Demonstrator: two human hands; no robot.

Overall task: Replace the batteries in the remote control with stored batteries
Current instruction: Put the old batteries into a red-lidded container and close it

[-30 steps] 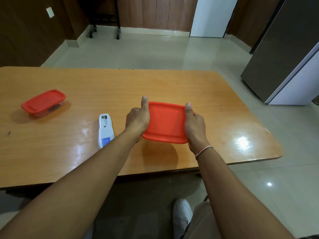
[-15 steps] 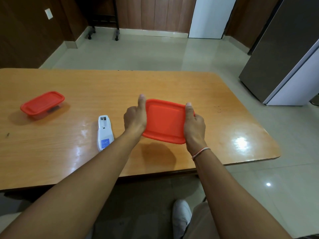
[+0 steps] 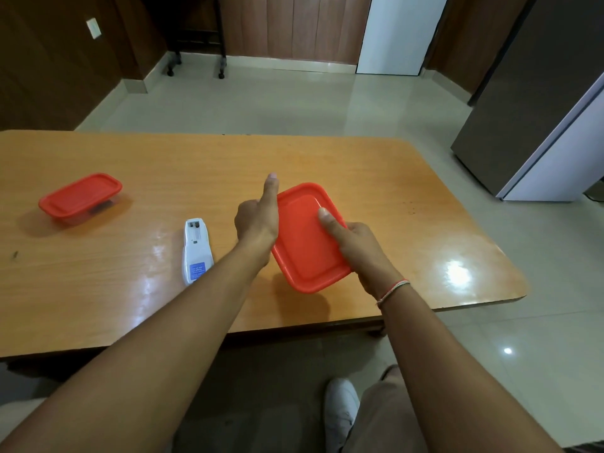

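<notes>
Both hands hold a red-lidded container [image 3: 305, 238] above the wooden table [image 3: 228, 165]. My left hand [image 3: 256, 220] grips its left side, thumb raised along the edge. On the right side my right hand [image 3: 354, 241] grips it, with the thumb lying on the lid. The container is turned at an angle and tilted; what it holds is hidden. A white remote control [image 3: 195, 250] lies face down to the left, its battery compartment open at the far end. A second red-lidded container [image 3: 80, 197] stands at the far left with something dark inside.
The table's front edge runs just below my forearms. A grey cabinet [image 3: 536, 103] stands on the tiled floor at the right. A wheeled stand [image 3: 196, 44] is by the far wall. My white shoe [image 3: 340, 413] shows below.
The container has turned clockwise and tilted in my hands. My right thumb has slid onto the lid. Remote and far container have not moved.
</notes>
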